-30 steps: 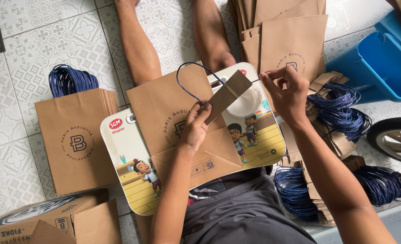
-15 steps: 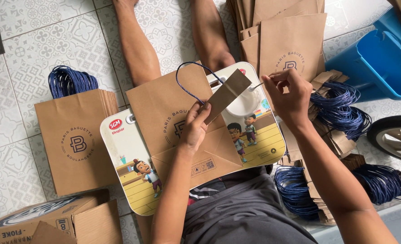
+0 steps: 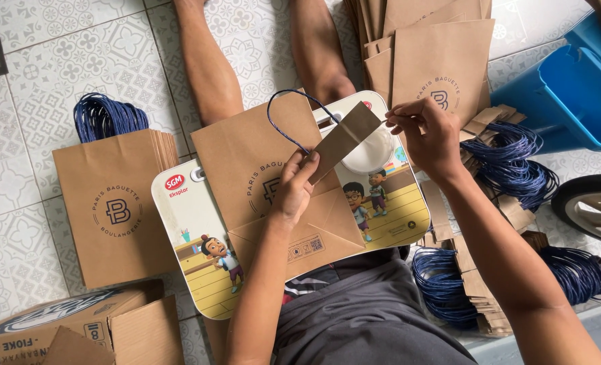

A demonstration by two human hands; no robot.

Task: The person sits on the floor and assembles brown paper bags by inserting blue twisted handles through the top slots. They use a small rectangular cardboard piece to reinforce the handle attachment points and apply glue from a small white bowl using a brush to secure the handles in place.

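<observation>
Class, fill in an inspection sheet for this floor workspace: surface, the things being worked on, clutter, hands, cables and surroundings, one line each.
Surface: patterned tile floor; a cartoon-printed lap tray lies across the person's legs.
Job's things: brown paper bag flat on the tray; brown card strip with a blue cord handle looping from it.
Clutter: stack of finished bags, unfinished bag pile, loose blue handle bundles, cardboard box.
Hands: left hand holds the strip's lower end; right hand pinches its upper end.
Cables: nothing seen.
Surroundings: blue plastic bin, a black wheel at the right edge.
</observation>
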